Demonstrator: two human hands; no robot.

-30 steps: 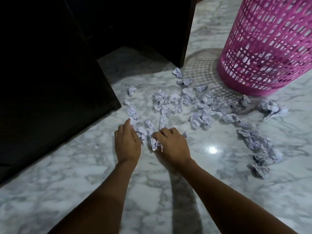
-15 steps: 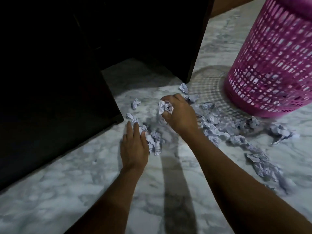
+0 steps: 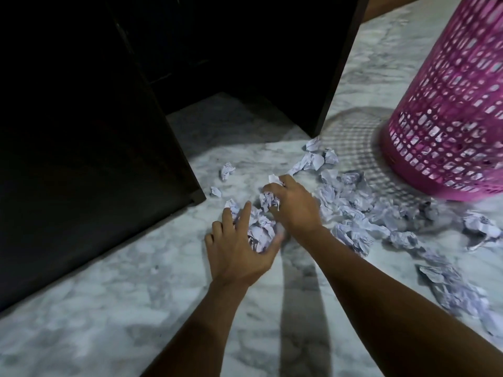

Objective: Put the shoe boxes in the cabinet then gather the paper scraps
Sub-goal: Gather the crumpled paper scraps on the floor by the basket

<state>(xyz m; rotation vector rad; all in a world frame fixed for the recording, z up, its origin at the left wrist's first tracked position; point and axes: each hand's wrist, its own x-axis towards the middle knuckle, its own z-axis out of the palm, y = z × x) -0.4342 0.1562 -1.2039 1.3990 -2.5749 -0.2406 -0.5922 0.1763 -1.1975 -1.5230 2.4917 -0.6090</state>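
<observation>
Paper scraps point(image 3: 353, 210), crumpled, markings too blurred to read, lay strewn on marble floor point(image 3: 109, 322) between dark cabinet point(image 3: 81, 159), far left, and pink basket point(image 3: 449, 118), far right. Left hand point(image 3: 239, 251) cupped a near clump, fingers curved round it; right hand point(image 3: 295, 206) clutched scraps just beyond.

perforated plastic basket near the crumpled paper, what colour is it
Pink. The perforated plastic basket shows best in the head view.
</observation>
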